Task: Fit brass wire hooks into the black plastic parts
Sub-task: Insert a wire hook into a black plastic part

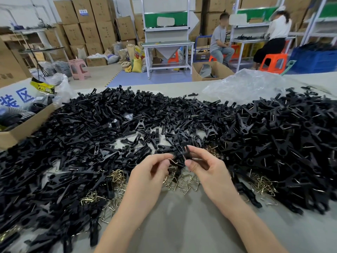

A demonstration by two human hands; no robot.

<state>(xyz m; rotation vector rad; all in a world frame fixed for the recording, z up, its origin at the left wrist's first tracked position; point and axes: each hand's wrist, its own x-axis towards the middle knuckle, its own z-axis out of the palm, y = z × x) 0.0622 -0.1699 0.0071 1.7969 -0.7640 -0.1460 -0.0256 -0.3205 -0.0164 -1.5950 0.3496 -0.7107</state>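
— Why lift the piece off the table (182,225) instead of working flat?

— So the slot faces me. My right hand (204,166) grips the black plastic part (180,156), fingers (193,164) curled round its right end. My left hand (151,168) pinches one brass wire hook (172,160) between thumb and forefinger, and the hook's bent end touches the part's left side. I'd say the hook is only being started in, not seated yet

— And the stock?

— The loose hooks (184,182) lie at six o'clock from the part, just under my hands, so each pick is a short drop. The bare black parts (82,134) are heaped from nine round to twelve o'clock. In the heap at three o'clock (291,139) wire shows in many pieces, so I take those for finished ones, kept to the side that holds the part

— Anything crowding you?

— The cardboard box (27,128) at ten o'clock and the clear plastic bag (242,84) at one o'clock both sit well apart from my hands
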